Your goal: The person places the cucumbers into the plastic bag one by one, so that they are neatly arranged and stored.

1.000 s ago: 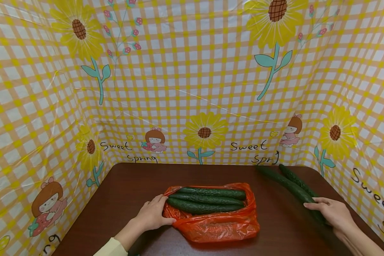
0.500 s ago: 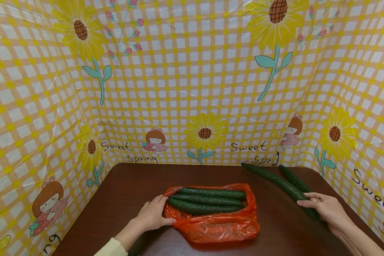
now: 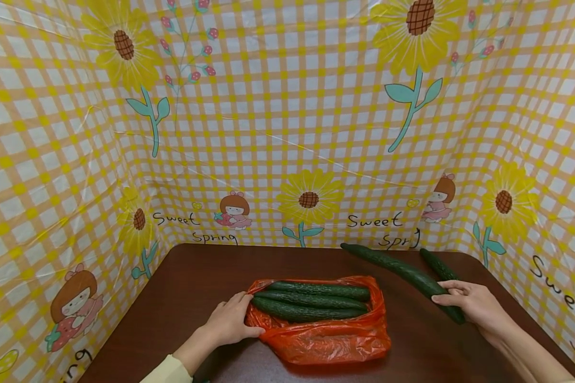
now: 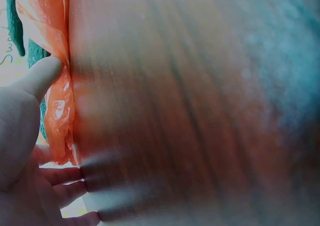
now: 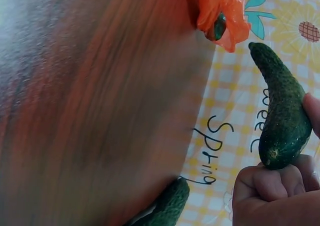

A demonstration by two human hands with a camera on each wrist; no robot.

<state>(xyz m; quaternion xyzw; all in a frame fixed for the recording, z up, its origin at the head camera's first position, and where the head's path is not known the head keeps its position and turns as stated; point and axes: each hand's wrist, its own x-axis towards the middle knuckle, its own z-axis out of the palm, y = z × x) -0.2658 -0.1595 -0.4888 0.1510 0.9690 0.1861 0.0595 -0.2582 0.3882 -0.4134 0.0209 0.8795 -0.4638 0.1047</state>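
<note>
My right hand grips a long dark green cucumber near its near end. The cucumber slants away to the far left, raised over the table; in the right wrist view the curled fingers lie under it. My left hand rests against the left end of an orange plastic bag, its thumb on the bag's near side and its fingers straight. Several cucumbers lie side by side in the bag's open top. Another cucumber lies on the table beyond my right hand, partly hidden by it.
The dark brown table is walled at the back and sides by a checked sunflower cloth. A small dark thing shows at the bottom edge beside the left sleeve.
My right hand has moved left with the gripped cucumber, whose far end has swung left, away from the cucumber on the table. The left hand and the bag have stayed put.
</note>
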